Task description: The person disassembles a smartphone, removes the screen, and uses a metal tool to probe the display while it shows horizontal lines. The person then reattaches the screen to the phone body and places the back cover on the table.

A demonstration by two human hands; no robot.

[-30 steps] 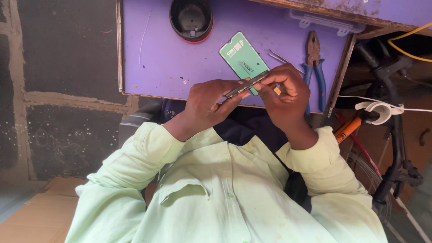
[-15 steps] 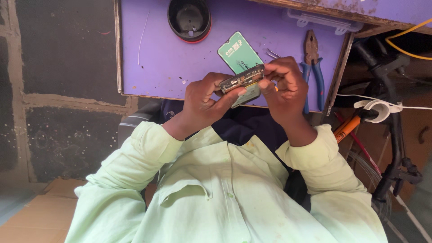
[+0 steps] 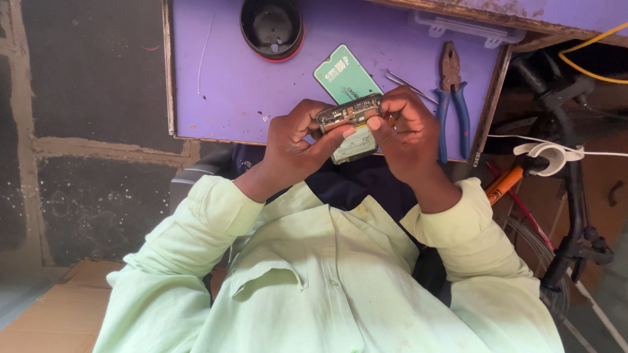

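Observation:
My left hand (image 3: 294,140) and my right hand (image 3: 409,131) hold a small opened phone (image 3: 350,112) between them, just above the near edge of the purple table (image 3: 222,98). The phone stands on its long edge, with its inner parts facing me. My left thumb lies under it and the fingers wrap round its left end. My right fingertips pinch its right end, and a small yellow bit shows under them. A green phone-shaped panel (image 3: 341,73) lies flat on the table right behind the phone.
Blue-handled pliers (image 3: 451,98) and thin metal tweezers (image 3: 409,84) lie on the table at the right. A black round container (image 3: 271,26) stands at the back, with a clear plastic box (image 3: 468,26) further right. Beside the table are a bicycle frame (image 3: 572,196) and an orange-handled tool (image 3: 504,185).
Both hands have raised the phone and turned it from lying nearly flat onto its edge. Nothing on the table has moved.

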